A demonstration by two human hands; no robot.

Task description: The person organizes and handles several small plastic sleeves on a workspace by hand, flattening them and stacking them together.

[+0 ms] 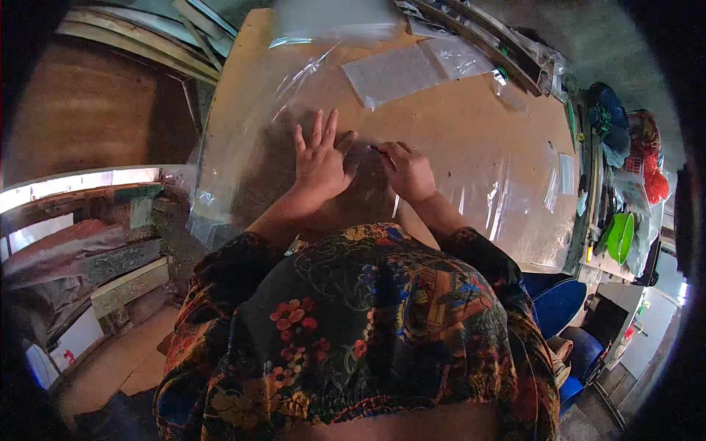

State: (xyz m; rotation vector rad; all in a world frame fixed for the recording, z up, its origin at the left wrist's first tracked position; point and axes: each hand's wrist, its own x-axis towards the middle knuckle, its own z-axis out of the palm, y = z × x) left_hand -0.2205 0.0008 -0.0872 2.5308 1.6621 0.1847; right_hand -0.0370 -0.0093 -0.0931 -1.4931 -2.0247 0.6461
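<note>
A sheet of clear plastic film (294, 77) lies over the tan wooden tabletop (244, 44) in front of me. My left hand (322, 167) rests on the film, its fingers spread and nothing held in them. Beside it, to the right, my right hand (409, 173) is closed in a pinch. A small dark tip (376, 148) pokes out from between its thumb and fingers; what it belongs to is too small to make out. The two hands are a short gap apart, near the table's front edge.
Flat clear plastic bags (397, 73) lie farther back on the table. Wooden strips (507, 51) run along the far right edge. Off to the right are a green basin (620, 238), a red bag (654, 180) and a blue chair (555, 303). Planks (136, 40) lean at the back left.
</note>
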